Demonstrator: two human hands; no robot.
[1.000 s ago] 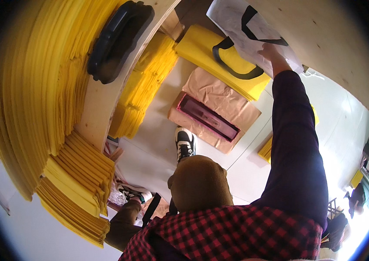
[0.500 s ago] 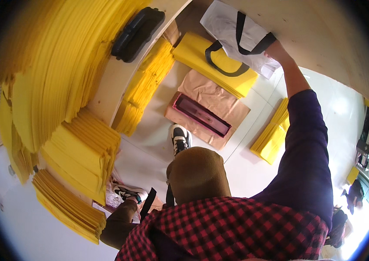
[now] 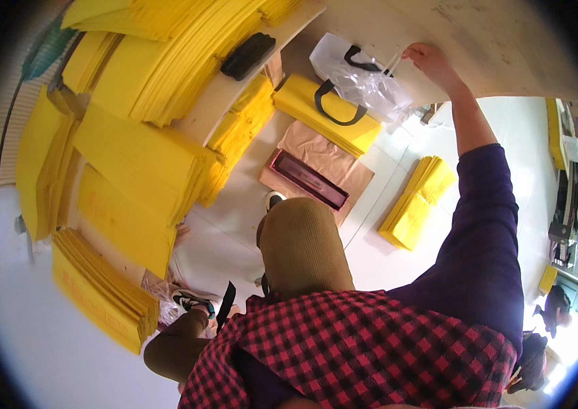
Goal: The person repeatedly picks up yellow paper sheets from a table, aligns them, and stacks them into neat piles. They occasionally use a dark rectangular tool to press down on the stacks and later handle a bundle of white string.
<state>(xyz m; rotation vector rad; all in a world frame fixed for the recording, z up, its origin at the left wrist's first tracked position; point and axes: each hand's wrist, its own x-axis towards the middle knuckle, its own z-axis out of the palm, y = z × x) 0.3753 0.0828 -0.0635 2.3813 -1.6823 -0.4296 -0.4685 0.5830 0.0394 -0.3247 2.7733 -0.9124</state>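
At the far right of centre, my right hand (image 3: 430,65) reaches out with its fingers closed on a thin white strip (image 3: 394,63). The strip runs down to a white bag with clear plastic (image 3: 343,63), which slumps against the wooden panel behind it. A black strap (image 3: 358,60) loops over that bag, apart from my fingers. Just in front lies a stack of folded yellow bags (image 3: 330,117) with a black loop handle (image 3: 319,102) on top. My left hand cannot be made out.
An open, long pinkish-red box (image 3: 309,179) rests on brown paper (image 3: 316,143) on the floor. To the right lies a yellow bundle (image 3: 417,204). Tall yellow stacks (image 3: 166,68) fill a shelf at left, with a black tray (image 3: 248,56) near its edge. My bent knee (image 3: 306,245) is close by.
My right hand has let go of the black strap and now pinches the white strip. The bag's black strap has dropped lower. The whole view has shifted.
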